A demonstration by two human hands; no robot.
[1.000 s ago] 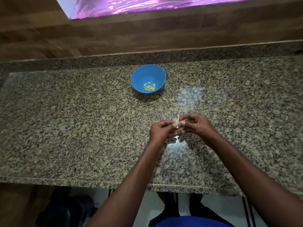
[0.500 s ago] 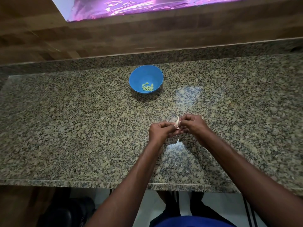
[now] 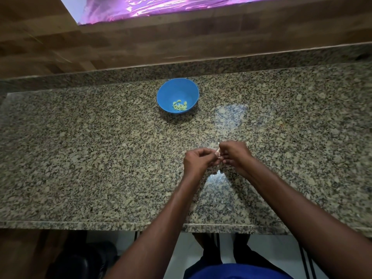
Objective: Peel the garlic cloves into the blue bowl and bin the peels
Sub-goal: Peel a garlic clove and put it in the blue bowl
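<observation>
Over the middle of the granite surface (image 3: 100,158), head view: both hands meet just above the stone, well short of the blue bowl (image 3: 178,85); left hand (image 3: 198,161) has its fingers curled, pinching a garlic clove (image 3: 217,154) at its tips; right hand (image 3: 233,155) is curled too, its fingertips nipping the same clove or its skin from the other side; only a pale sliver shows between them, so can't tell how much skin is off.

Step in hand, as I judge it: stripping the skin off this clove. To do it well: left hand holds the clove firm by one end w/o crushing it; right hand catches a loose edge of skin and pulls along the clove's length, not across; turn the clove a bit btwn pulls so no strip is left stuck; keep the peel in the right hand, since loose flakes would be hard to spot on this speckled stone; drop only the bare clove in the bowl, which is a reach fwd and slightly left.

Counts: 1 blue bowl; peeled cloves (image 3: 179,105) in its bottom, approx 8–10, too small and bunched for an exact no.; 1 clove in the hands; 1 small pale fleck (image 3: 219,172) on the stone just below the hands, maybe peel; 2 hands; no bin in view; no pile of unpeeled cloves in view.
</observation>
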